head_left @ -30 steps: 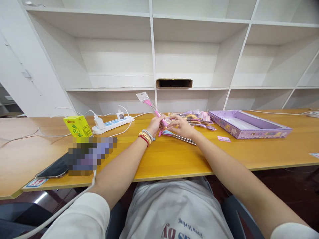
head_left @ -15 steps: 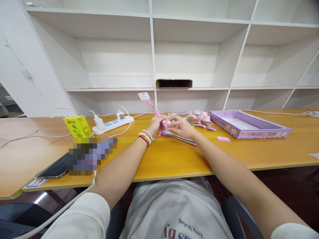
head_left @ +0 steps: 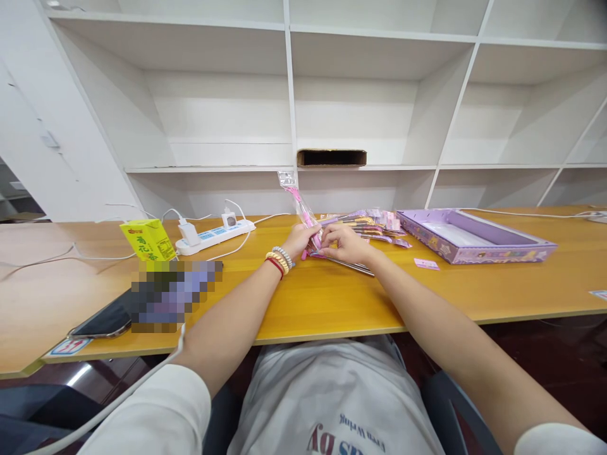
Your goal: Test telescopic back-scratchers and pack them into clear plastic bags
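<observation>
Left hand [head_left: 298,241] clamped on pink wrapped item [head_left: 306,215], right hand [head_left: 346,244] alongside, hold unclear, item's lower end hidden

A shelf unit [head_left: 218,114] stands behind the table [head_left: 322,309], an open box [head_left: 332,158] on one of its ledges. On the left of the table lies a power strip [head_left: 213,236], with a carton [head_left: 148,240] to its left and a phone [head_left: 102,316] nearer the front edge. At the middle, a packet [head_left: 303,208] slants up from the left hand [head_left: 301,240] — the right hand [head_left: 344,244] beside it, rods [head_left: 355,266] just before that one. A pile of packets [head_left: 374,222] rests behind; farther right is a tray [head_left: 497,254], a card [head_left: 427,264] before its left end.
</observation>
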The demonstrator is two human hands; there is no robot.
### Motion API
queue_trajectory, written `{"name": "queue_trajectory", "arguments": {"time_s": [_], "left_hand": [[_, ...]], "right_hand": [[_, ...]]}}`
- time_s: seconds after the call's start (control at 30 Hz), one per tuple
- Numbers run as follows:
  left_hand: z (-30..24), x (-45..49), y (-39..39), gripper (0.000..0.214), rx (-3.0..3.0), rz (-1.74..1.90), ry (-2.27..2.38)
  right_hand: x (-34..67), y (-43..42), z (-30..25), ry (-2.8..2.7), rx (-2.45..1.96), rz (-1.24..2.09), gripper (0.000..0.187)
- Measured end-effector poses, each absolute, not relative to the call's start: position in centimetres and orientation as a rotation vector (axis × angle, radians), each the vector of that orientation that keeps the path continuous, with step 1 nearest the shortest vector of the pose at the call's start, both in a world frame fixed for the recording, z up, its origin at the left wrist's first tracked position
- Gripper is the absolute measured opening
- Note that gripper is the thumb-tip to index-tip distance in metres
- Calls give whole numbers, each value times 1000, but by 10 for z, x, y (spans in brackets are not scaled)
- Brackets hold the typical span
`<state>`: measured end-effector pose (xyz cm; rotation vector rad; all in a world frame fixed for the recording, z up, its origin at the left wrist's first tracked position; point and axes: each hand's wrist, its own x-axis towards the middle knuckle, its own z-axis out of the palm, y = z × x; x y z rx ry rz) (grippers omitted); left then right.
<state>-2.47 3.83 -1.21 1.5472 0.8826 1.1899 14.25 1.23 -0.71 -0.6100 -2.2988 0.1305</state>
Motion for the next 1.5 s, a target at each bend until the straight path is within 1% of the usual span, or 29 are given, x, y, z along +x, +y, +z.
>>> {"name": "queue_trajectory", "arguments": {"time_s": [0.17,0.5,0.77,1.07,1.33,1.5], "left_hand": [[-12,-25,36,34,1562,1138,908],[-10,-24,35,30,1701,1058,1013],[-14,-24,36,27,1829,897,1080],[-11,-21,31,18,1883,868,1090],[-15,-25,39,34,1760,917,997],[-12,-25,34,33,1717,929,921]], "right_hand": [[144,12,-9,-2338,-713,286,15],[144,15,-11,-2389,-787,369,27],[144,19,-15,-2500,-880,392,20],[144,17,-13,-2534,-920,421,16],[144,20,-14,-2423,-933,301,25],[144,18,-12,-2347,-914,274,25]]}}
